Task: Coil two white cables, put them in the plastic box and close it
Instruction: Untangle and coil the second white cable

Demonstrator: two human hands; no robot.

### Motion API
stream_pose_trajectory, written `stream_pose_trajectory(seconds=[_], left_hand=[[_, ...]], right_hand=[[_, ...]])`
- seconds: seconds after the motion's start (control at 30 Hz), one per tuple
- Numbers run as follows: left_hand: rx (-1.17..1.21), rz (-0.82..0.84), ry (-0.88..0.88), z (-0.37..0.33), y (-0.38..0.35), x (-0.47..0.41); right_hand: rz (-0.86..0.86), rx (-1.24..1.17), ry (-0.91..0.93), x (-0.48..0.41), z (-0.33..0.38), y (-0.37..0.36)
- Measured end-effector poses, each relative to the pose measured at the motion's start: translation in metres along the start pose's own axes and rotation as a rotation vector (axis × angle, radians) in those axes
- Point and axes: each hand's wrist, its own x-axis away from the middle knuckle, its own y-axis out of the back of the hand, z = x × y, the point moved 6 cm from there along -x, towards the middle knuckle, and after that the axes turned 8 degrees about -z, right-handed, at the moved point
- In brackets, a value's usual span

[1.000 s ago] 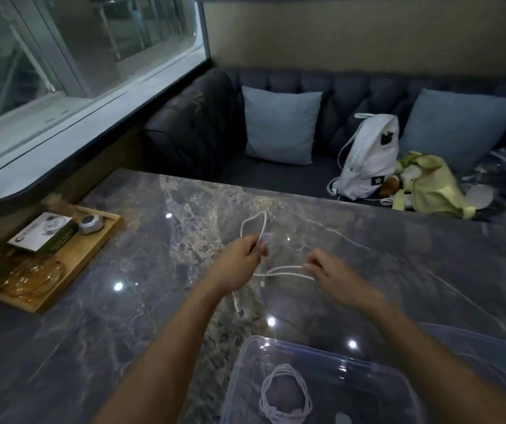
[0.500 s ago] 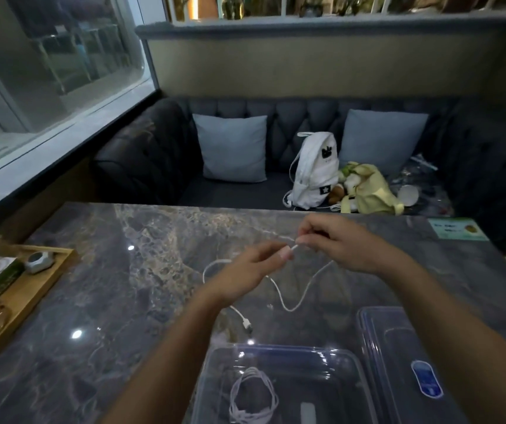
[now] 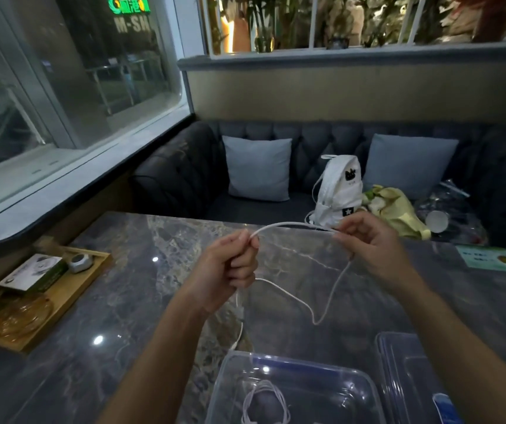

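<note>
Second white cable point(image 3: 294, 224) stretched uncoiled above the table between closed left hand point(image 3: 227, 270) and pinching right hand point(image 3: 368, 243), first coiled cable point(image 3: 265, 405) already in near plastic box point(image 3: 352, 384), lid point(image 3: 413, 381) off at right.

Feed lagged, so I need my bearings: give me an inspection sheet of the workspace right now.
Surface: dark marble table, glossy, with light glare.
Job's things: open clear box at the near edge, one coiled cable inside; lid lies to its right.
Clutter: wooden tray at left with small items; green card at right.
Grippers: left hand and right hand each pinch the second cable.
Cables: second cable spans both hands, slack loop below, plug end dangling near the box.
Surroundings: sofa, two cushions, white backpack, window at left.
</note>
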Motion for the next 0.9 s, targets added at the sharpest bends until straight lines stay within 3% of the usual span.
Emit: stream_pose_trajectory(seconds=[0.13,0.43,0.5,0.6,0.77,0.9], left_hand=[[-0.004,-0.01,0.027,-0.001,-0.006,0.007],[0.46,-0.187,-0.12,-0.03,0.007,0.011],[0.502,-0.208,-0.139,-0.031,0.011,0.013],[0.421,-0.229,-0.165,-0.03,0.011,0.013],[0.113,-0.314,-0.224,-0.026,0.009,0.012],[-0.161,-0.338,-0.237,-0.019,0.005,0.011]], right_hand=[[-0.2,-0.014,0.066,0.0,0.0,0.008],[-0.152,0.054,0.051,0.021,-0.031,0.005],[-0.204,0.191,0.162,0.024,-0.025,0.008],[-0.181,0.526,0.497,0.034,-0.003,-0.002],[0.008,0.957,0.659,0.05,0.02,-0.03],[0.174,0.965,0.785,0.062,0.042,-0.048]])
